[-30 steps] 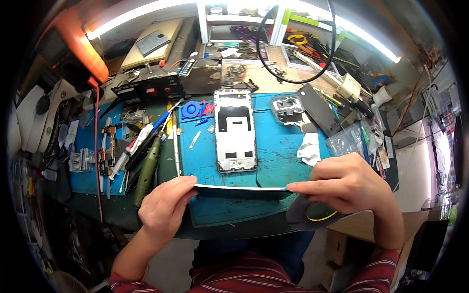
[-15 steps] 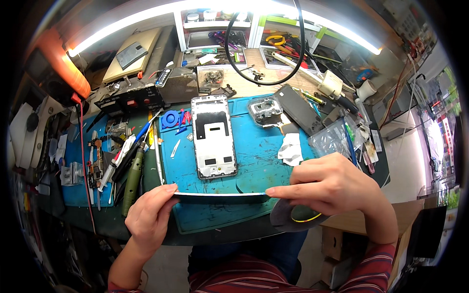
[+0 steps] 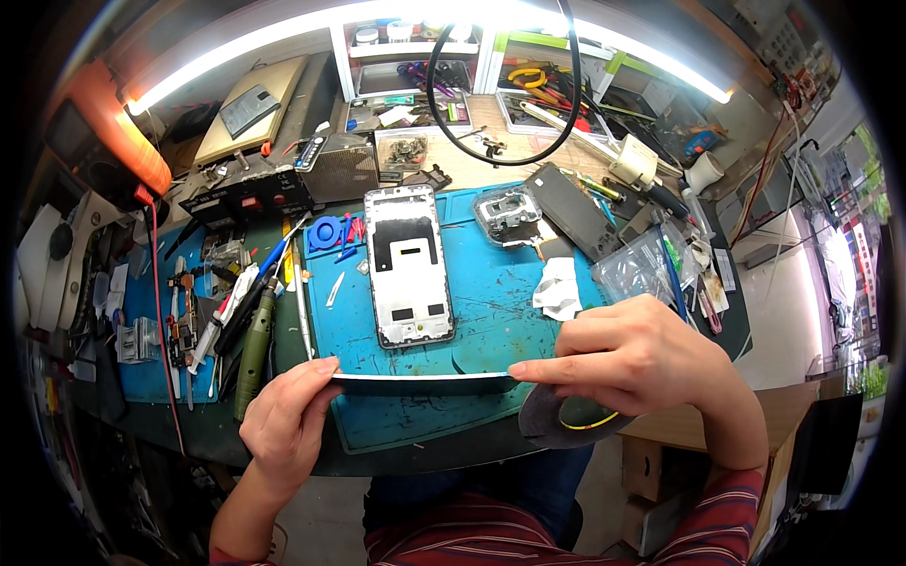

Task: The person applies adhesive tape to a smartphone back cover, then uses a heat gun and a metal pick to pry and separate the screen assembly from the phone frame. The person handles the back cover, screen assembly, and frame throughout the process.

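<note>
over the blue mat (image 3: 510, 292), we are still pinching the thin panel (image 3: 415, 379) with our left hand (image 3: 288, 415). our right hand (image 3: 628, 354) is touching its other end; clamping or not, we cannot tell. little is changing, so we are keeping steady.

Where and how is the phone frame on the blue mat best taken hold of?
Probably by the two long side edges of the phone frame, coming from above: it lies flat on the blue mat, with both these edges uncovered. Its near end seems a poorer approach, because the thin panel is held on that side.
</note>
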`<action>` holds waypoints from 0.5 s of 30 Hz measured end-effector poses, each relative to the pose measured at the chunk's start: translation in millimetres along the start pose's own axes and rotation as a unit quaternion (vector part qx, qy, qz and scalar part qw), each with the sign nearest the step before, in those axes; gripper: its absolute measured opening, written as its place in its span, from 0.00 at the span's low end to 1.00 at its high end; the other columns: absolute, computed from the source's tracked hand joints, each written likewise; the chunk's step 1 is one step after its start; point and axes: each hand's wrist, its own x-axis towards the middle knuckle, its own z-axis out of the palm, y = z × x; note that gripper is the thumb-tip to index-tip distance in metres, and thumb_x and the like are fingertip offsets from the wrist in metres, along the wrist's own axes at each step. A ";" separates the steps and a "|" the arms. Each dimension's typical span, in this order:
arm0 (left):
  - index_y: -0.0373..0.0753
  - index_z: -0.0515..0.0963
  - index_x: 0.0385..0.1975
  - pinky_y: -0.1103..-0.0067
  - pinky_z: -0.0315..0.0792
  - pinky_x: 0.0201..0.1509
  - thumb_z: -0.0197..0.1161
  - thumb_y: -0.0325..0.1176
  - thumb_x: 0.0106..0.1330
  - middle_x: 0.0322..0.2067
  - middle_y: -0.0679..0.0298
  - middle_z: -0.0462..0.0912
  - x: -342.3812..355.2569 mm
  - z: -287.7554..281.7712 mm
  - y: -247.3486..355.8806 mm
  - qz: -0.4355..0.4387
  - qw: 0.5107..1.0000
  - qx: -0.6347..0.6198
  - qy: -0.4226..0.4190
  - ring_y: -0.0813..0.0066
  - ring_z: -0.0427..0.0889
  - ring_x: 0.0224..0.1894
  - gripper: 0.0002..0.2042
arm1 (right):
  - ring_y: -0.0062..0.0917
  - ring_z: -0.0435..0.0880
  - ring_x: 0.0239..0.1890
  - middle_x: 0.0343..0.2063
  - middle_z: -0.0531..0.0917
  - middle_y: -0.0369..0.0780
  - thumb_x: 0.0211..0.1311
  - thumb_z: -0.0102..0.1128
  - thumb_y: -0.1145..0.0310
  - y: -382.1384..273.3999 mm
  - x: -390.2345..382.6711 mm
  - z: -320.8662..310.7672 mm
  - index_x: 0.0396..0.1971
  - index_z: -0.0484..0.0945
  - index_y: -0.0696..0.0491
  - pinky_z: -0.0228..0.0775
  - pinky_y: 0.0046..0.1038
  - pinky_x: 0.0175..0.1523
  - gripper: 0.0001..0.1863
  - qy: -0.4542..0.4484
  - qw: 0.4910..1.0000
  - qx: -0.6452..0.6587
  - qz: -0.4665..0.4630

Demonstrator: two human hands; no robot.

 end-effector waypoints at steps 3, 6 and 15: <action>0.32 0.82 0.47 0.74 0.85 0.45 0.73 0.17 0.59 0.40 0.52 0.89 -0.2 0.4 -0.5 0.001 1.000 0.000 0.000 0.59 0.91 0.41 0.16 | 0.28 0.79 0.27 0.28 0.74 0.33 0.54 0.67 0.73 1.1 -1.1 0.5 0.57 0.83 0.43 0.70 0.32 0.26 0.27 -0.004 1.000 0.009 -0.003; 0.32 0.81 0.47 0.74 0.85 0.45 0.73 0.16 0.59 0.40 0.52 0.90 0.6 0.7 0.1 0.001 1.000 -0.001 -0.001 0.59 0.91 0.41 0.16 | 0.27 0.80 0.26 0.27 0.75 0.33 0.55 0.69 0.71 0.1 -0.7 -0.2 0.57 0.84 0.42 0.70 0.31 0.26 0.26 -0.004 1.000 0.002 -0.001; 0.32 0.82 0.48 0.73 0.85 0.46 0.73 0.15 0.58 0.41 0.52 0.89 0.0 -1.4 0.7 -0.001 1.000 0.001 -0.003 0.58 0.90 0.42 0.17 | 0.26 0.81 0.26 0.26 0.77 0.32 0.56 0.70 0.69 -3.7 1.5 -0.5 0.56 0.86 0.42 0.71 0.30 0.27 0.24 -0.005 1.000 -0.025 0.002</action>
